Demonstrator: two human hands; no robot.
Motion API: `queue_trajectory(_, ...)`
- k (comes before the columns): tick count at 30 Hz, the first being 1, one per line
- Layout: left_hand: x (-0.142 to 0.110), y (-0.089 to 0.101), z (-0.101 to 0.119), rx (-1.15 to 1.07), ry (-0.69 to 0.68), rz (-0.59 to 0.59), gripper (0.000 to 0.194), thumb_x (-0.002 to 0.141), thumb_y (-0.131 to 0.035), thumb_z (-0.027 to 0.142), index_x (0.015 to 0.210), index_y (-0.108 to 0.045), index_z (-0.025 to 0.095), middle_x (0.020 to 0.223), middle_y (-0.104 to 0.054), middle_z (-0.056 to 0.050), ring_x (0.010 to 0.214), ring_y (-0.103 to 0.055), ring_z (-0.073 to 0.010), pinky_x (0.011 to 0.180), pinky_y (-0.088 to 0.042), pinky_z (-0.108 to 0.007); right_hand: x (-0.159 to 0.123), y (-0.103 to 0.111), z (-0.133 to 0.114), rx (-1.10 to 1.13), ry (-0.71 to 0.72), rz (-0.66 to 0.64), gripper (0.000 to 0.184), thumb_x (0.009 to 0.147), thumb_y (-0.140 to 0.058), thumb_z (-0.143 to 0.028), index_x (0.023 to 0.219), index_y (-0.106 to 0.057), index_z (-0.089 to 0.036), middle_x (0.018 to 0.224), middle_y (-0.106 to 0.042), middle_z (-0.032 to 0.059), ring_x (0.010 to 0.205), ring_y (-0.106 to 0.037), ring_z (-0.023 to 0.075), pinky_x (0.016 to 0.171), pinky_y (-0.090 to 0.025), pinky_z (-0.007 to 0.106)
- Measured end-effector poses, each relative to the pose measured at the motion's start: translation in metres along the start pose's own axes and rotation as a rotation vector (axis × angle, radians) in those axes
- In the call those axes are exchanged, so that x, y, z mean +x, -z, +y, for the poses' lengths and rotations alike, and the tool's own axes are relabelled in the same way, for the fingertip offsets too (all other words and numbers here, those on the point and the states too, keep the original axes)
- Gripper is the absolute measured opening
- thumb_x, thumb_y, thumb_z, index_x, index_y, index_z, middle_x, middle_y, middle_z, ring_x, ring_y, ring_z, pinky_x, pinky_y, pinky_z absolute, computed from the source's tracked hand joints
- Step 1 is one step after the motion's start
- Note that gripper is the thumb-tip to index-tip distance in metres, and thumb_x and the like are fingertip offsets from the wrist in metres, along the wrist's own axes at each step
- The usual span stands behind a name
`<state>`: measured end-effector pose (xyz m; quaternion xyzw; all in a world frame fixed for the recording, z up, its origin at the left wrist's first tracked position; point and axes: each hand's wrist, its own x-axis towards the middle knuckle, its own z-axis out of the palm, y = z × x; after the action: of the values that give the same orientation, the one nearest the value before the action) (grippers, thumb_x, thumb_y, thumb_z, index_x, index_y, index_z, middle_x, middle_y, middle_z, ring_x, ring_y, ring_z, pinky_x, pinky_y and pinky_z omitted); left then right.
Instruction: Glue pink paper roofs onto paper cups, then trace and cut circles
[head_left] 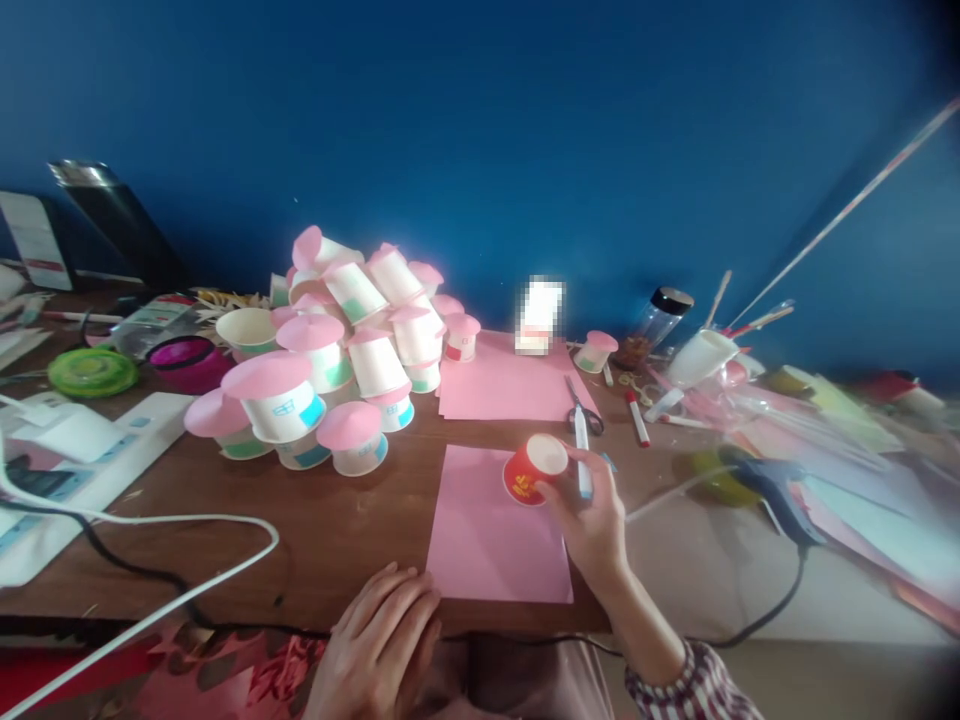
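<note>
My right hand [596, 510] has its thumb and fingers closed round a red paper cup [523, 477] with yellow lettering. The cup is upside down, its pale base upward, over a pink sheet [480, 560] near the table's front edge. A white marker [582, 440] with a blue end shows at the same hand; whether the fingers hold it or it lies behind them I cannot tell. My left hand [382, 630] lies flat at the table edge, fingers stretched out, just left of the sheet's lower corner. Scissors [589, 418] lie beyond the cup.
Several paper cups topped with pink paper discs [268, 377] are piled at left. More pink paper [502, 380] lies behind. A power strip [142, 430] with cables sits far left. A red marker [637, 418], a jar [660, 315] and a glue gun [772, 495] are at right.
</note>
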<state>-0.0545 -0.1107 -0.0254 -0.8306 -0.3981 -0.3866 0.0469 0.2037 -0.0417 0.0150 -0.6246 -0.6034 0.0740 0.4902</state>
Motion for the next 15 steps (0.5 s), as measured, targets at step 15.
queue_trajectory(15,0.098,-0.013,0.041,-0.296,0.363,-0.032,0.032,0.085,-0.055,0.025,0.117,-0.052,0.021,0.11,-0.062,-0.008,0.103,-0.06,-0.0205,0.089,-0.052,-0.037,0.002,0.003,0.001,0.093,-0.036,-0.058,0.043,0.073,-0.069,-0.032,0.112,-0.053,-0.022,0.102,-0.067,0.0054,0.088,-0.065,0.0224,0.076,-0.052,0.033)
